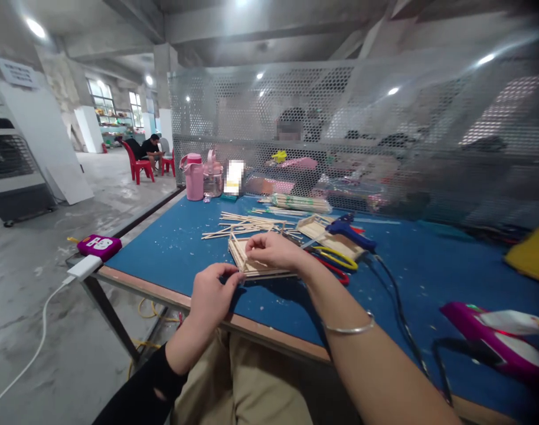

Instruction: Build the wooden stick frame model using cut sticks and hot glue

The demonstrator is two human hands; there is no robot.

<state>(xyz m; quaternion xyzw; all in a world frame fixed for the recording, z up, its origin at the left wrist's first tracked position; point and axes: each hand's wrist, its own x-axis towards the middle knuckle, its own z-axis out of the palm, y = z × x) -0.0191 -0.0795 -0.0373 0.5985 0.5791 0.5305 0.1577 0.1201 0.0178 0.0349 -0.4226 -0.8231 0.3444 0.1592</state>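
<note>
A small tray-like frame built of thin wooden sticks [236, 255] lies near the front edge of the blue table. My left hand [214, 290] is at its near left corner, thumb and forefinger pinched together there. Reaching in from the right, my right hand [275, 251] has its fingers closed over the inside of the frame; whatever they hold is hidden. Loose wooden sticks [247, 224] are spread just behind. To the right are a blue glue gun [351, 234], scissors with yellow and red handles [337, 260] and a second stick frame [316, 227].
Bundled sticks [300, 202] lie farther back. A pink flask [193, 177] and a clear jug [213, 177] stand at the back left. Purple power strips sit at the left corner [98, 247] and right [495, 342]. The glue gun's cable [395, 292] runs forward. Behind a perforated screen [234, 118] sits a person.
</note>
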